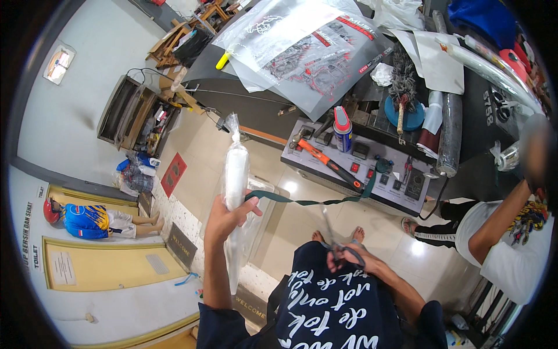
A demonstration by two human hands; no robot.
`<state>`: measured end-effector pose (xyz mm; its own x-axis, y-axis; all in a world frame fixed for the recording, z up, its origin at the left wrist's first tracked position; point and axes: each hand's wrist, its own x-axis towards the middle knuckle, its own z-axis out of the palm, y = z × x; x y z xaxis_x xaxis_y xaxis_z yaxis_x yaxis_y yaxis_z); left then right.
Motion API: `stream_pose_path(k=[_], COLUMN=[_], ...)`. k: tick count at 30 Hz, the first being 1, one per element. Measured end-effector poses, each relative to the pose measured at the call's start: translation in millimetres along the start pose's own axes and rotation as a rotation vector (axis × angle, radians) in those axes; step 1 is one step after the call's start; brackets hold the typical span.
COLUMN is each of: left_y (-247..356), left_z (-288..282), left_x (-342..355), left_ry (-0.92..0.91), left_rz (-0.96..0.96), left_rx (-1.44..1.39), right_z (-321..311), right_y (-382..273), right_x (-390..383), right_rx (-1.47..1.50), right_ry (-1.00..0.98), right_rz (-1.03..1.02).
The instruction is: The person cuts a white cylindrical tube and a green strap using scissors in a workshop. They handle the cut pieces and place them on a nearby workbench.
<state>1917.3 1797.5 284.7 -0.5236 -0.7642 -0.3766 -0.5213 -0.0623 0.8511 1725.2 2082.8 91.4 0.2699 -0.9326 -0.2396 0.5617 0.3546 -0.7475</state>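
Note:
My left hand (228,218) is closed round a long white roll (236,174) in clear plastic, twisted together at its top. The roll stands nearly upright. A dark green ribbon (314,202) runs from my left hand rightward to a bunched green end (382,165) on the control panel. In front of my body, my right hand (356,259) grips a pair of scissors (329,232), blades pointing up toward the ribbon. The blades look just below the ribbon and are partly blurred; whether they touch it I cannot tell.
On the control panel (383,192) lie an orange-handled hammer (331,163) and a blue spray can with a red cap (343,131). Printed clear plastic sheets (314,64) cover the dark table behind. At the right a person (505,244) in white stands near wrapped rolls (494,70).

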Motion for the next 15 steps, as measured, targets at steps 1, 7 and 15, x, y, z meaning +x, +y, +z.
stream_pose_path(k=[1,7,15], left_y=[0.4,7.4,-4.7], left_z=[1.3,9.4,-7.2], left_x=[0.8,-10.6,-35.5], left_ry=[0.002,0.042,-0.002], left_rz=[0.015,0.085,0.044], left_rx=[0.005,-0.085,-0.079], right_z=[0.0,38.6,27.9], right_y=[9.3,36.8,44.4], right_x=[15.2,87.8,113.2], right_rx=[0.041,0.432,0.322], right_ry=[-0.097,-0.195,0.066], right_rz=[0.130,0.021,-0.183])
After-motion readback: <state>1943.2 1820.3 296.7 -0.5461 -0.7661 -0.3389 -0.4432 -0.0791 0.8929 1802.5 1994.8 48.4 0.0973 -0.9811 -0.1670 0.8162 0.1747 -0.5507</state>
